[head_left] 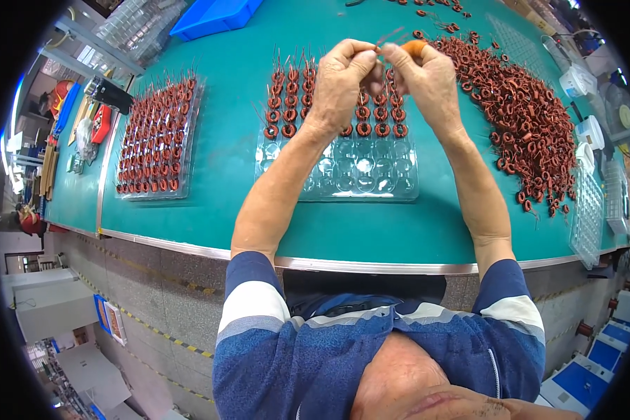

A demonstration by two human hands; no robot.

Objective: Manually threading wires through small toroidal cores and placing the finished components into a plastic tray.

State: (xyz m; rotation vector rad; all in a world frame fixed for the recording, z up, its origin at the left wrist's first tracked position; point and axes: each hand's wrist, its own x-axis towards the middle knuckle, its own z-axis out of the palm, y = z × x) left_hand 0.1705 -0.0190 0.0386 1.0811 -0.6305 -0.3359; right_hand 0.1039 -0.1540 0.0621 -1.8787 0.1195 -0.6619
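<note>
Both hands are raised over the far part of a clear plastic tray (336,171), fingertips almost meeting. My left hand (346,77) is closed in a pinch, and my right hand (427,80), with an orange finger cover on one finger, pinches right beside it. Between them is a small ring coil, mostly hidden by the fingers; its thin reddish wire leads (392,35) stick up, blurred. Copper-red ring coils (288,130) stand in rows in the tray's far cups, leads pointing up. The near cups hold none. My wrists hide part of the rows.
A large heap of loose ring coils (532,126) spreads on the right of the green table (217,231). A filled tray of coils (154,140) lies to the left. At the back left is a blue bin (213,17). Clear trays (586,217) and white tubs (577,80) line the right edge.
</note>
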